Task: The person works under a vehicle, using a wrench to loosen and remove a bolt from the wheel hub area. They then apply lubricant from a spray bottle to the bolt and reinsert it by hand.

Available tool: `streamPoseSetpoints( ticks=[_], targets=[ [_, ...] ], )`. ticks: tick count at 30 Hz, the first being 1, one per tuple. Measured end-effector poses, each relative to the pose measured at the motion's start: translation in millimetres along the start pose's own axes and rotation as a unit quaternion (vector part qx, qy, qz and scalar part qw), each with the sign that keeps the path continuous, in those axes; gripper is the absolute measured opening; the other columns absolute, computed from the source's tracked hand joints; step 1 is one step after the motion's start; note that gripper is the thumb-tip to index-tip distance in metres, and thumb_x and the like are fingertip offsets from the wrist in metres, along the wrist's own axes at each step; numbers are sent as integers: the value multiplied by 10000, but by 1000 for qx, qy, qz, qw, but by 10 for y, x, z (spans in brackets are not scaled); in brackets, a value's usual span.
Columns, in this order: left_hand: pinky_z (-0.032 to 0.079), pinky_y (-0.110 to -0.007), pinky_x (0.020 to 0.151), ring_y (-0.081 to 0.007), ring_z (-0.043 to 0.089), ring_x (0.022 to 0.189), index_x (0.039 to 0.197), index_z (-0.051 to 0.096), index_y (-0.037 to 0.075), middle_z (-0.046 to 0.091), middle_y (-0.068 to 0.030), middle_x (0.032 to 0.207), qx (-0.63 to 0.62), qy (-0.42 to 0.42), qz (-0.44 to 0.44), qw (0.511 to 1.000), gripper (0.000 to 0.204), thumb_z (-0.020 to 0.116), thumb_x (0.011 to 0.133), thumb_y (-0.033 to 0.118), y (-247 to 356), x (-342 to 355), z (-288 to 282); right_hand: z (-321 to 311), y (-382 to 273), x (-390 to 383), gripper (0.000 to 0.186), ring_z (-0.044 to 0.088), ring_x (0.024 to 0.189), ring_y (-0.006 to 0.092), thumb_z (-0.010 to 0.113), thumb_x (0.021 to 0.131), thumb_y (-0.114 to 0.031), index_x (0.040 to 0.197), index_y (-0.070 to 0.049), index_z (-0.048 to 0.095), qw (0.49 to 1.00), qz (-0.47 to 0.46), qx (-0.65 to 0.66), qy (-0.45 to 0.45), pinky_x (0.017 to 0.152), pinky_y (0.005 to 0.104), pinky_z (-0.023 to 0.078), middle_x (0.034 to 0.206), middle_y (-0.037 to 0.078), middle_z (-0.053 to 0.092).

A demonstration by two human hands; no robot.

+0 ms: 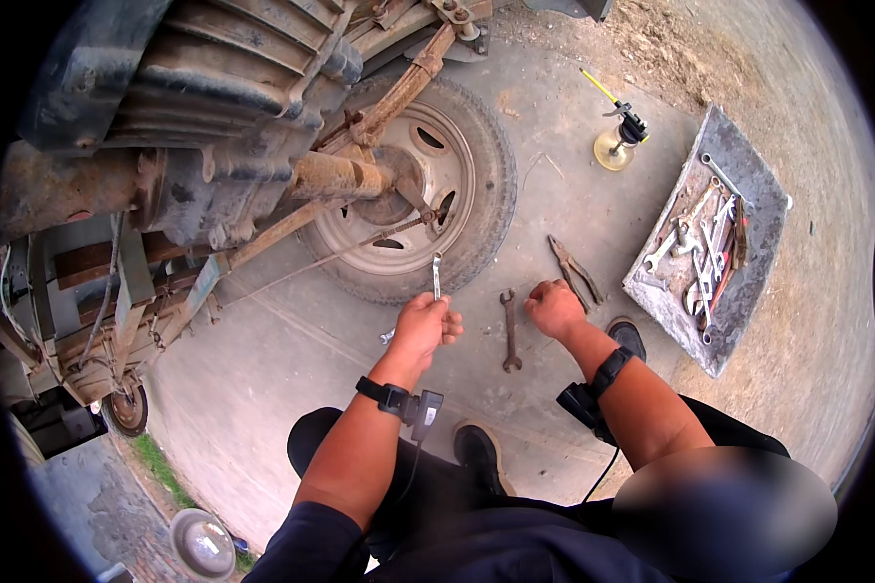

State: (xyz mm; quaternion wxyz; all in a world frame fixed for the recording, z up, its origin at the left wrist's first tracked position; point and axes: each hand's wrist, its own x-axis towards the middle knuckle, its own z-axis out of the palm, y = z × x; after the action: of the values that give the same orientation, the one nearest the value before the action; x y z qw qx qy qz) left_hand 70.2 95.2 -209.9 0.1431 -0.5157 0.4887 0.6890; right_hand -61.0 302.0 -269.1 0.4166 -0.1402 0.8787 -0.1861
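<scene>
Near the wheel (pixel 465 180): wrench (pixel 437 277) (silvery) in left hand (pixel 424 327).

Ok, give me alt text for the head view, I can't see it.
The left hand holds a shiny wrench near a vehicle wheel; the right hand, fingers curled, is between a rusty wrench and pliers lying on the concrete. Further right are an oil can and a tray of tools.

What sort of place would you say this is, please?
Probably an outdoor vehicle-repair spot, judging by the wheel on a rusty axle, the tray of wrenches and the oil can.
</scene>
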Motion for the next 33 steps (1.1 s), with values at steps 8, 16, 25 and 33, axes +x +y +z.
streamPoseSetpoints(
  ticks=[8,16,25,33],
  targets=[
    [491,-259,544,-144,639,671,1030,548,41,659,-81,867,6,-1,6,1000,190,535,1016,230,6,-18,18,54,3,-2,343,625,1099,357,614,856,-321,1075,-77,715,1000,-11,-5,5,962,417,496,1222,205,605],
    [496,-267,560,-141,640,676,1011,546,49,658,-78,866,-6,-11,16,1000,186,538,1017,234,41,-43,14,74,19,53,315,651,1033,375,589,852,-282,1051,-72,714,999,-28,12,43,925,438,513,1117,226,659],
    [493,-266,586,-133,642,704,1058,566,57,655,-62,873,-11,-36,22,999,194,542,1020,246,85,-75,85,93,-174,145,311,675,855,193,627,939,-328,1057,-51,706,968,-63,225,-93,782,330,540,977,90,713],
    [483,-273,674,-118,617,762,1028,602,55,652,-37,870,85,-84,83,989,190,525,1029,228,-11,-46,173,-45,-700,-4,311,644,891,121,629,987,-317,1171,-69,669,846,-46,484,-220,776,315,539,1032,18,693]
  ],
)
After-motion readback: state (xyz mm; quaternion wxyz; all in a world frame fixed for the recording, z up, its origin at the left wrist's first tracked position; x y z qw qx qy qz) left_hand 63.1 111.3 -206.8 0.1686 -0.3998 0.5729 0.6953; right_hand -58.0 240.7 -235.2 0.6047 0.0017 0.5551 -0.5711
